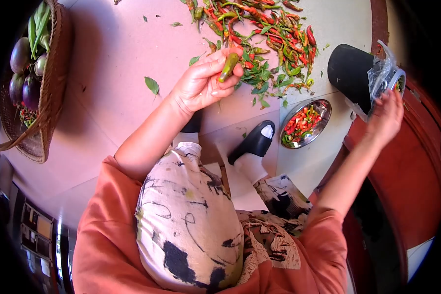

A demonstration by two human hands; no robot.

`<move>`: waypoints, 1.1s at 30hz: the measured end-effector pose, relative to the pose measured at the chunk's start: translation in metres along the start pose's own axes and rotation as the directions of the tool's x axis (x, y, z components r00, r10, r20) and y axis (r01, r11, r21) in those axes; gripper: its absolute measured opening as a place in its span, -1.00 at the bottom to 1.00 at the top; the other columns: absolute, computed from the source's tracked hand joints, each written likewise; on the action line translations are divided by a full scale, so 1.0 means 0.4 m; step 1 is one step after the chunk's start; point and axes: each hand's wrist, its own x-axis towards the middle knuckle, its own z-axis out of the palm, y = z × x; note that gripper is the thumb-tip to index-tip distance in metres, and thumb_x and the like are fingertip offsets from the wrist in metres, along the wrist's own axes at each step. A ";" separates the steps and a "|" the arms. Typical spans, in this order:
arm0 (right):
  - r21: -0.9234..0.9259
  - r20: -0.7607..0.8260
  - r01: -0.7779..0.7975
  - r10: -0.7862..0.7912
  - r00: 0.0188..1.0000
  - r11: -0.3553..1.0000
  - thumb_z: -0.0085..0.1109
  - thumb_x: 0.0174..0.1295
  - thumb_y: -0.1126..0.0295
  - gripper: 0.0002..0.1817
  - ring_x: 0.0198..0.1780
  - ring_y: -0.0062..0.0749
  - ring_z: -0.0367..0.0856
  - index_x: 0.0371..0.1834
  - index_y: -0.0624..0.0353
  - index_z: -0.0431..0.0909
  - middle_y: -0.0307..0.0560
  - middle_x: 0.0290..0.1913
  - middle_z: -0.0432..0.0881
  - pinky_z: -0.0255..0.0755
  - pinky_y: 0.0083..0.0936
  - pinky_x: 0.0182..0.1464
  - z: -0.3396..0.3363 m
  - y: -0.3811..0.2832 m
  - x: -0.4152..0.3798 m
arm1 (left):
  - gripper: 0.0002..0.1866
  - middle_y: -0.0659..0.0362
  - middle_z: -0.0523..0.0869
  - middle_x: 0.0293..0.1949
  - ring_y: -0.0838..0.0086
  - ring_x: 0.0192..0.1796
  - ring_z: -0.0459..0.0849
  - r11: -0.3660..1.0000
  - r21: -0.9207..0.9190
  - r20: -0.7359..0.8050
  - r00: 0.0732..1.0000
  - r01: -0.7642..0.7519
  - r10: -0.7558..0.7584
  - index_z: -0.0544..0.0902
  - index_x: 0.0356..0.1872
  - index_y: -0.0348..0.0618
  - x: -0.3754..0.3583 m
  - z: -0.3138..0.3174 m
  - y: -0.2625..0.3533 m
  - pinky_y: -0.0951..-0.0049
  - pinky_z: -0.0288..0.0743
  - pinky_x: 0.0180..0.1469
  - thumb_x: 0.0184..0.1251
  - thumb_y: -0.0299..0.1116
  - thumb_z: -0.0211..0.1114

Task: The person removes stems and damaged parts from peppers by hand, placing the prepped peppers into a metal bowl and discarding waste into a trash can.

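My left hand (206, 81) is closed around a greenish-brown chili pepper (228, 67), held up in front of the heap of peppers. My right hand (388, 115) reaches to the mouth of a black bin (349, 73) lined with a clear plastic bag (380, 68). Its fingers are smeared by motion, and a speck of red shows near the fingertips. On the floor past my left hand spreads a heap of red and green chili peppers (274, 32) mixed with leaves. Between the bin and my foot, a steel bowl (323, 128) holds cut red and green pieces.
At the left stands a woven basket (59, 63) with purple eggplants (20, 56) and long green pods (40, 27). A loose leaf (152, 85) lies on the tiled floor. Dark red wooden furniture (402, 186) is close on the right. My foot wears a black slipper (252, 142).
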 end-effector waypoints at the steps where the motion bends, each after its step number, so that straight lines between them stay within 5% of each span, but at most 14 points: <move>1: -0.039 0.125 -0.087 0.091 0.988 0.995 0.13 0.20 0.45 -0.74 -0.33 -0.50 0.57 -0.07 0.32 0.45 -0.05 -0.24 0.60 0.46 -0.63 -0.30 0.078 -0.008 -0.081 | -0.67 -0.03 0.58 -0.14 0.56 -0.48 0.41 1.000 0.017 -0.022 1.000 -0.001 0.001 0.38 0.12 -0.16 0.002 0.006 0.003 0.64 0.27 -0.52 0.36 -0.40 0.01; 3: -0.123 0.328 -0.169 0.201 0.923 0.978 0.14 0.20 0.44 -0.83 -0.38 -0.60 0.55 -0.18 0.23 0.53 -0.14 -0.30 0.60 0.45 -0.69 -0.32 0.219 -0.013 -0.238 | -0.68 -0.06 0.58 -0.08 0.55 -0.46 0.44 0.999 0.041 -0.043 0.999 0.005 -0.004 0.38 0.12 -0.13 0.002 0.013 0.005 0.64 0.28 -0.50 0.36 -0.41 0.01; 5: -0.010 0.596 -0.354 0.290 0.749 0.935 0.14 0.19 0.48 -0.86 -0.37 -0.67 0.53 -0.19 0.26 0.52 -0.21 -0.32 0.59 0.42 -0.75 -0.30 0.309 -0.022 -0.363 | -0.68 -0.09 0.56 -0.02 0.52 -0.39 0.51 0.998 0.038 -0.017 0.999 -0.043 0.044 0.38 0.14 -0.06 -0.003 0.012 0.010 0.62 0.32 -0.47 0.37 -0.45 -0.01; 7: -0.016 0.690 -0.471 0.350 0.633 0.882 0.12 0.21 0.50 -0.89 -0.35 -0.70 0.53 -0.22 0.27 0.50 -0.24 -0.32 0.59 0.42 -0.78 -0.27 0.358 -0.022 -0.434 | -0.68 -0.09 0.55 -0.01 0.51 -0.37 0.52 0.996 0.047 -0.020 0.997 -0.069 0.070 0.39 0.13 -0.05 -0.009 0.018 0.018 0.61 0.34 -0.46 0.37 -0.45 -0.01; 10: 0.041 0.732 -0.508 0.321 0.601 0.860 0.07 0.23 0.53 -0.85 -0.32 -0.64 0.55 -0.15 0.30 0.45 -0.18 -0.29 0.56 0.48 -0.70 -0.25 0.382 -0.028 -0.469 | -0.68 -0.10 0.53 0.01 0.47 -0.33 0.56 0.993 0.051 -0.008 0.995 -0.102 0.103 0.39 0.13 -0.06 -0.010 0.018 0.021 0.59 0.37 -0.44 0.37 -0.46 -0.01; 15: 0.033 0.636 -0.436 0.318 0.703 0.899 0.18 0.12 0.57 -0.86 -0.38 -0.68 0.52 -0.26 0.29 0.47 -0.23 -0.34 0.59 0.43 -0.72 -0.31 0.390 -0.009 -0.473 | -0.66 -0.10 0.52 0.03 0.41 -0.26 0.60 0.989 0.106 -0.051 0.992 -0.107 0.113 0.38 0.15 -0.12 0.000 0.036 0.021 0.56 0.47 -0.38 0.36 -0.47 0.01; 17: -0.088 0.625 -0.097 0.130 0.770 0.991 0.20 0.05 0.58 -0.84 -0.41 -0.62 0.54 -0.28 0.29 0.49 -0.18 -0.36 0.57 0.44 -0.69 -0.32 0.384 0.004 -0.462 | -0.64 -0.07 0.53 0.02 0.43 -0.24 0.62 0.973 0.201 -0.170 0.974 -0.116 0.151 0.37 0.16 -0.21 0.002 0.050 0.022 0.55 0.54 -0.29 0.35 -0.46 0.04; 21: -0.098 0.613 -0.138 0.169 0.772 0.986 0.22 0.02 0.59 -0.85 -0.43 -0.56 0.54 -0.32 0.27 0.51 -0.14 -0.37 0.55 0.45 -0.67 -0.33 0.385 -0.002 -0.458 | -0.65 -0.03 0.55 -0.01 0.50 -0.29 0.61 0.935 0.339 -0.200 0.963 -0.107 0.183 0.41 0.13 -0.28 0.000 0.058 0.028 0.57 0.56 -0.23 0.34 -0.44 0.08; 30: -0.026 0.615 0.036 -0.012 0.789 0.999 0.21 -0.01 0.64 -0.82 -0.43 -0.61 0.54 -0.30 0.27 0.53 -0.11 -0.36 0.55 0.45 -0.69 -0.34 0.398 0.016 -0.453 | -0.69 0.12 0.63 -0.28 0.55 -0.42 0.52 0.775 0.632 -0.262 0.935 -0.022 0.240 0.54 0.00 -0.24 0.000 0.080 0.011 0.62 0.44 -0.30 0.27 -0.36 0.19; 33: 0.013 0.628 -0.046 0.028 0.778 0.999 0.11 0.08 0.70 -0.88 -0.29 -0.61 0.54 -0.30 0.35 0.52 -0.14 -0.22 0.53 0.45 -0.70 -0.19 0.399 0.009 -0.454 | -0.71 0.15 0.63 -0.35 0.57 -0.43 0.51 0.768 0.640 -0.248 0.935 -0.039 0.254 0.56 -0.03 -0.23 0.000 0.088 0.009 0.62 0.44 -0.32 0.27 -0.35 0.20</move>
